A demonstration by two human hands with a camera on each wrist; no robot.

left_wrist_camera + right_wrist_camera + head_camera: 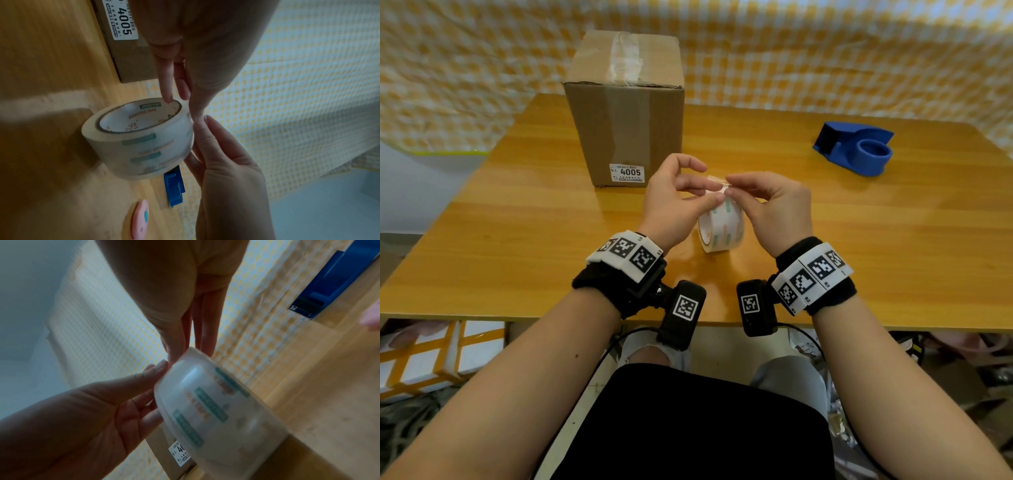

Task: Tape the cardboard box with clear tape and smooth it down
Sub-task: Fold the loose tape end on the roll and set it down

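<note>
1. The step in hand looks like freeing the tape's loose end. The roll of clear tape (720, 228) stands on edge on the counter (825, 240), near the front edge, between the two hands.
2. The left hand (671, 198) has its grip together: thumb and forefinger pinch at the top of the roll, and the left wrist view shows another finger reaching toward the core.
3. The right hand (774, 205) has its grip pinched on the short lifted tab of tape (717, 181) at the top of the roll, meeting the left fingertips there.
4. The cardboard box (628, 113) stands upright well behind the roll, on the left of the counter. Its top already carries a wrinkled strip of clear tape, and a white label (627, 172) reading 4005 sits low on the near face.
5. The next move probably calls for holding the roll steady, drawing out a length without letting the tab fold onto itself, then carrying it to the box.
6. A blue tape dispenser (856, 148) sits empty at the far right. A pink round object (140, 219) lies near it; I cannot tell what it is.
7. The counter is glossy yellow wood; a yellow-and-white checked cloth (825, 51) hangs behind it.
</note>
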